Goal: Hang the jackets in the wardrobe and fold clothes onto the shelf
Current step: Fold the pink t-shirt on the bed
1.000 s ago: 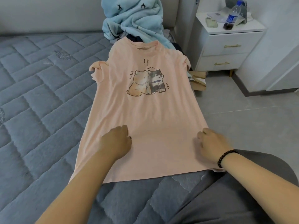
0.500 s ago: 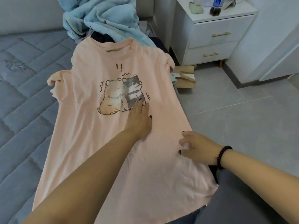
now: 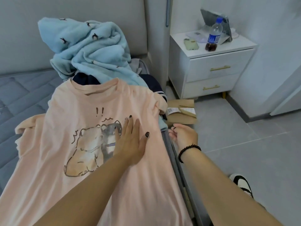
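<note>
Pressing flat, left hand (image 3: 130, 142) hides T-shirt (image 3: 68, 115) print partly.

Left hand (image 3: 130, 142) flat, right hand (image 3: 185, 136) curled

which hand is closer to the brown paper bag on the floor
Right. The right hand hangs past the bed edge just below the paper bag; the left hand lies flat on the pink t-shirt, farther away.

t-shirt (image 3: 91, 101) showing peach-pink, printed with a tan bear and a grey dog outlined in brown. fleece garment (image 3: 91, 51) showing pale blue with small dark motifs. bed (image 3: 24, 88) showing grey-blue quilting. nightstand (image 3: 211, 62) showing white with gold handles.
</note>
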Demonstrator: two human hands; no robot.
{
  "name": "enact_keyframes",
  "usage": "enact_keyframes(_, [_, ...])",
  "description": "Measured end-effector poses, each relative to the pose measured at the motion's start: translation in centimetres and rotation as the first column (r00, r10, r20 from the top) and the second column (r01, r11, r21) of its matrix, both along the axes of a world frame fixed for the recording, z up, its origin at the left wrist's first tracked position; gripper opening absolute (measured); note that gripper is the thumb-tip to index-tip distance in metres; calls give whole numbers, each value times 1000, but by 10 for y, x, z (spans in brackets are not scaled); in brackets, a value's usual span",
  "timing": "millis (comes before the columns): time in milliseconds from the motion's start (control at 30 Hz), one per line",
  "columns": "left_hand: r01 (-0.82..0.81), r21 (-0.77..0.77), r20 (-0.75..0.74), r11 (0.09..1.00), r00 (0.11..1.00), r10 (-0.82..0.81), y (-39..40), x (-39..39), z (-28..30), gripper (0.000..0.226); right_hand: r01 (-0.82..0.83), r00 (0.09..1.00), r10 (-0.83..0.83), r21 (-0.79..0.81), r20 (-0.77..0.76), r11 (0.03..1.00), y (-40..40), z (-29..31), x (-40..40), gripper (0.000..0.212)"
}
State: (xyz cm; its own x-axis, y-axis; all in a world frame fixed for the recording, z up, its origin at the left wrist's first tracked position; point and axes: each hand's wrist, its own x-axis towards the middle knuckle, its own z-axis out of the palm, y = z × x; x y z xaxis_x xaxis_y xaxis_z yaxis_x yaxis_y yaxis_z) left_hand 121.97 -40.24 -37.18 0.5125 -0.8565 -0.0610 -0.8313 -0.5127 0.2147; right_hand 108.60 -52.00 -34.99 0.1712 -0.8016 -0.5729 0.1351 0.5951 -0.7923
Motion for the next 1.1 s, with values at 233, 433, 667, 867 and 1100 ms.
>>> enact_keyframes(233, [-10,-126,103,992,994,23,-19,1,-29,84,-153,987,151,32,59,988,-70,-43,40,6])
enact_keyframes(433, [-20,-110,116,994,993,33,-17,0,-32,81,-413,908,396,130,139,901,-102,-51,69,15])
enact_keyframes(667, [-13,-139,134,990,990,32,-18,1,-33,74,1,999,-12,-249,-41,968,-158,-21,50,10])
enact_keyframes(867, [-8,-142,123,990,992,26,-17,-1,-30,71,-289,930,319,-172,184,942,-149,-17,28,25])
enact_keyframes(1100, [-12,-141,126,990,992,30,-18,-2,-28,72,-235,947,259,-139,191,962,-145,-48,1,7])
